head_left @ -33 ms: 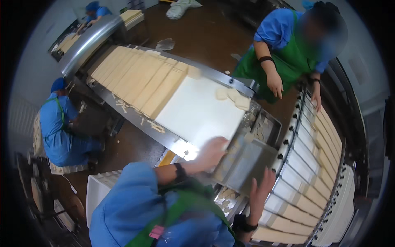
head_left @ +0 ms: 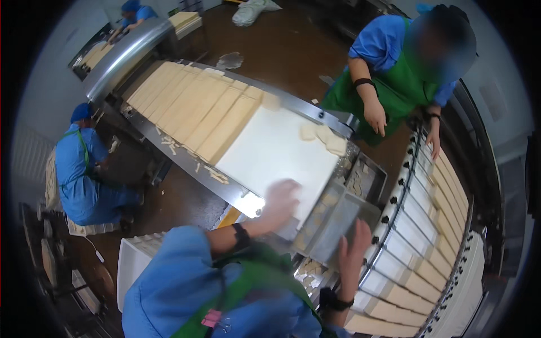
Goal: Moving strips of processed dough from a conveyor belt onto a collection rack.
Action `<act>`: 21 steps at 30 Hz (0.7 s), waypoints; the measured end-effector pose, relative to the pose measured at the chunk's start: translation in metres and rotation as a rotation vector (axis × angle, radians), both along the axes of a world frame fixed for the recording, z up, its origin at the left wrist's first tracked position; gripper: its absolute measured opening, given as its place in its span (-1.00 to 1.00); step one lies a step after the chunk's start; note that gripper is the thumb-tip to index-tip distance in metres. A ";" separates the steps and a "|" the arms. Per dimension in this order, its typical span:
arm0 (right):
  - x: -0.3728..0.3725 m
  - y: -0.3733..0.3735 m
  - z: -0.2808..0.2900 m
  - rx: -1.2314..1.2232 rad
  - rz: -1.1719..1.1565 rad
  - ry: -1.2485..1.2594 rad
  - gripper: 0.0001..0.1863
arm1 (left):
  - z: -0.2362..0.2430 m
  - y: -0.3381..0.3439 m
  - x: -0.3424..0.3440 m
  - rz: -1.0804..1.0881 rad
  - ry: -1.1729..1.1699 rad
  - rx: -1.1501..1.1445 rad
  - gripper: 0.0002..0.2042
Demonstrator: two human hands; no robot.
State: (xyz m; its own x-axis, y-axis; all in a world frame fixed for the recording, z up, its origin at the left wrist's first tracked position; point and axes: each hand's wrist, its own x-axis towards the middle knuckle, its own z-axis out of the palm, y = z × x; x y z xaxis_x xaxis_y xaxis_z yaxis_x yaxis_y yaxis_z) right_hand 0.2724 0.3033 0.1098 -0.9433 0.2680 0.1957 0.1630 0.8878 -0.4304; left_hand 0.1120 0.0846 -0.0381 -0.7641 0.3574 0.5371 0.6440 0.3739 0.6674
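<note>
White conveyor belt [head_left: 270, 155]: left hand [head_left: 280, 198] apparently resting there.

A wet, dark brown floor [head_left: 293, 50] is gleaming under overhead light between the machines. A pale grey wall [head_left: 45, 79] is curving along the left side. A white bulging sack [head_left: 255, 10] is lying on the floor at the far end.
</note>
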 end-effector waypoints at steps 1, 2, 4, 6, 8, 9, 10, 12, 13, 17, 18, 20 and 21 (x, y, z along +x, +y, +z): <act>-0.046 -0.016 -0.003 -0.045 0.104 0.008 -0.35 | 0.007 -0.035 -0.013 0.266 0.010 -0.096 -0.47; -0.094 -0.033 -0.011 -0.094 0.221 0.028 -0.37 | -0.001 -0.063 -0.032 0.546 -0.186 -0.135 -0.46; -0.194 -0.073 -0.037 -0.179 0.449 0.056 -0.40 | -0.016 -0.133 -0.060 0.899 -0.297 -0.182 -0.34; -0.284 -0.114 -0.072 -0.234 0.589 0.064 -0.41 | -0.012 -0.174 -0.079 1.014 -0.347 -0.266 -0.28; -0.377 -0.153 -0.101 -0.172 0.648 0.103 -0.40 | -0.015 -0.207 -0.095 0.936 -0.522 -0.233 -0.23; -0.418 -0.172 -0.112 -0.162 0.662 0.113 -0.39 | -0.027 -0.219 -0.103 0.882 -0.451 -0.207 -0.17; -0.458 -0.179 -0.129 -0.103 0.621 0.125 -0.37 | -0.028 -0.217 -0.113 0.867 -0.446 -0.205 -0.17; -0.513 -0.196 -0.157 -0.053 0.586 0.132 -0.35 | -0.022 -0.209 -0.126 0.797 -0.527 -0.102 -0.15; -0.531 -0.208 -0.163 -0.007 0.546 0.081 -0.35 | -0.021 -0.208 -0.127 0.812 -0.483 -0.163 -0.15; -0.562 -0.240 -0.180 0.191 0.433 -0.100 -0.44 | -0.018 -0.203 -0.132 0.850 -0.574 -0.197 -0.15; -0.567 -0.239 -0.180 0.194 0.437 -0.108 -0.44 | -0.015 -0.202 -0.134 0.851 -0.583 -0.195 -0.15; -0.577 -0.227 -0.178 0.090 0.355 -0.132 -0.38 | -0.010 -0.197 -0.140 0.800 -0.602 -0.177 -0.16; -0.578 -0.214 -0.182 0.119 0.367 -0.058 -0.41 | -0.010 -0.193 -0.143 0.787 -0.613 -0.173 -0.16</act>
State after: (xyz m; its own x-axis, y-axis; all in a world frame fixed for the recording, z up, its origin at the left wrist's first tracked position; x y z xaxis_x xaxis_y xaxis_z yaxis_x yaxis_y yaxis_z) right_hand -0.3058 0.0894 -0.0725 -0.9826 -0.1107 0.1489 -0.1538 0.9348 -0.3200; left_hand -0.0311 -0.1081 -0.0478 -0.9428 -0.3313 -0.0385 -0.2629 0.6672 0.6969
